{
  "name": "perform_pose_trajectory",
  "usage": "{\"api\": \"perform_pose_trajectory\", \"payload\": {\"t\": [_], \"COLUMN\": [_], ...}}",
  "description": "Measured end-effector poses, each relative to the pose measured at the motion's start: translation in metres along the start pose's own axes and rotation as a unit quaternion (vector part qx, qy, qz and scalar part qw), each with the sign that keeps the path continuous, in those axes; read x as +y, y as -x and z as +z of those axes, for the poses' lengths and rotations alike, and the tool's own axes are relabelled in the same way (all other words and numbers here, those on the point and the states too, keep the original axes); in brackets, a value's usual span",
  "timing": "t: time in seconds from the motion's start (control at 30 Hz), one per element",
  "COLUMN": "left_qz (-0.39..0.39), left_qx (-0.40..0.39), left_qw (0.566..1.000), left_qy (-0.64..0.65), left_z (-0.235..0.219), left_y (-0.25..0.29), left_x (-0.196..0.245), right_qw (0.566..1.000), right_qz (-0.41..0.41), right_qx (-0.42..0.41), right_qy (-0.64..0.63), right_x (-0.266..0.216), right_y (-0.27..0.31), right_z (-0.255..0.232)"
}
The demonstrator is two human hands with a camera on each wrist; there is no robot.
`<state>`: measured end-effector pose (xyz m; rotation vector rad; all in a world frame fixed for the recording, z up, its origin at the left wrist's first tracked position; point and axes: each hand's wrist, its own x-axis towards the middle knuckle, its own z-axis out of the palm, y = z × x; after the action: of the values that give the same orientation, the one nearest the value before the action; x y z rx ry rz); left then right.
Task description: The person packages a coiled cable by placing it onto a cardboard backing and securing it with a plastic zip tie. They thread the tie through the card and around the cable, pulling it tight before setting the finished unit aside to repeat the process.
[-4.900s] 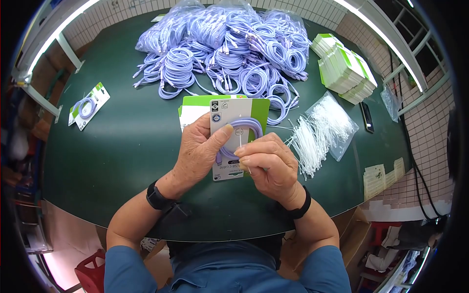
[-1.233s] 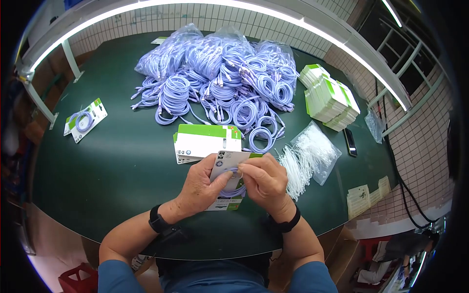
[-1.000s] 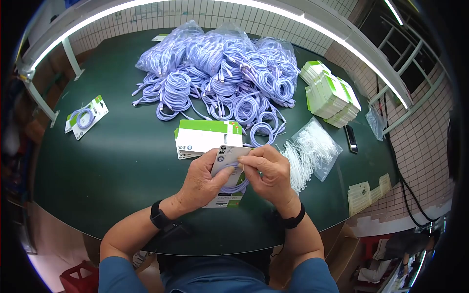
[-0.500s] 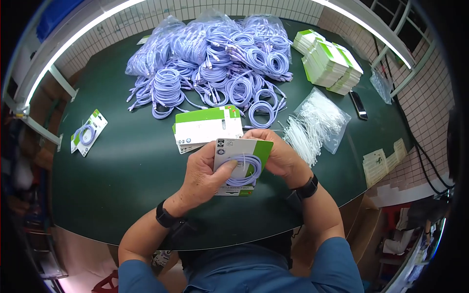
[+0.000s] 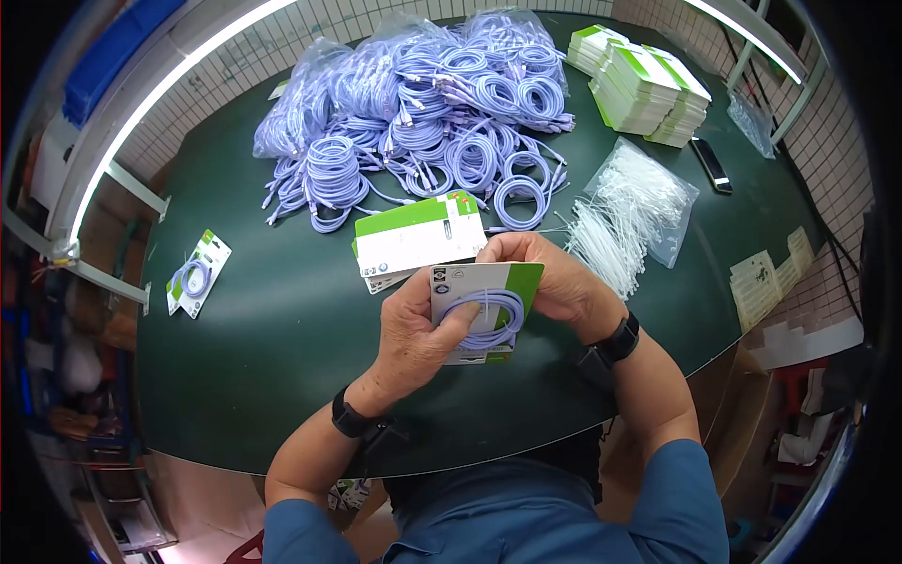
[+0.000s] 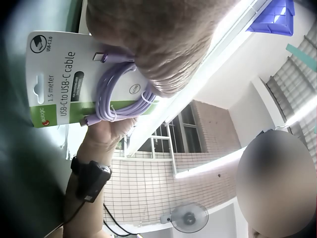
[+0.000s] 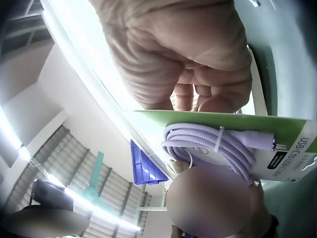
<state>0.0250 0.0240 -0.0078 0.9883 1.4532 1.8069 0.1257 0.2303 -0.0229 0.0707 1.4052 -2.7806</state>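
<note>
My left hand point(image 5: 412, 331) grips a white-and-green packaging card point(image 5: 525, 282), its thumb lying over a coiled lilac USB-C cable point(image 5: 514, 320) on the card's front. A thin white tie point(image 7: 219, 139) loops over the coil in the right wrist view; another point(image 6: 147, 98) shows on it in the left wrist view. The card's print reads "USB-C to USB-C cable". Behind the card's green edge is my right hand point(image 5: 556, 279), its fingers bent at the back. The card hides those fingertips, and I cannot tell what they hold.
A stack of flat cards point(image 5: 413, 246) lies just beyond my hands. Farther back is a heap of lilac cables point(image 5: 404, 103). White ties point(image 5: 625, 202) spill from a bag at right, near a phone point(image 5: 711, 165) and piled cards point(image 5: 644, 85). A carded cable point(image 5: 194, 279) lies at left.
My right hand has gone from pinching a white tie at the card's front to behind its right edge. The tie now crosses the coil. Over the last half second the hands barely move.
</note>
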Motion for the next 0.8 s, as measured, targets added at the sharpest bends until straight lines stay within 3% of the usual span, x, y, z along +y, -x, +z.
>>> {"api": "perform_pose_trajectory", "payload": {"t": [0.2, 0.3, 0.47, 0.8], "left_qz": [0.004, 0.007, 0.007, 0.024], "left_qx": [0.000, 0.000, -0.015, -0.016], "left_qw": [1.000, 1.000, 1.000, 0.999], "left_qy": [-0.022, -0.017, -0.024, -0.034], "left_z": [0.000, 0.000, -0.003, -0.003], "left_y": [-0.001, -0.001, 0.000, 0.001], "left_x": [-0.001, 0.000, 0.000, -0.001], "right_qw": [1.000, 1.000, 1.000, 0.999], "right_qz": [-0.009, 0.001, 0.017, -0.047], "right_qx": [-0.020, 0.030, 0.001, -0.011], "right_qy": [-0.013, 0.001, -0.018, 0.014], "right_x": [-0.001, -0.011, -0.006, -0.001], "right_y": [-0.002, 0.002, 0.001, 0.000], "right_z": [0.005, 0.024, 0.011, 0.007]}}
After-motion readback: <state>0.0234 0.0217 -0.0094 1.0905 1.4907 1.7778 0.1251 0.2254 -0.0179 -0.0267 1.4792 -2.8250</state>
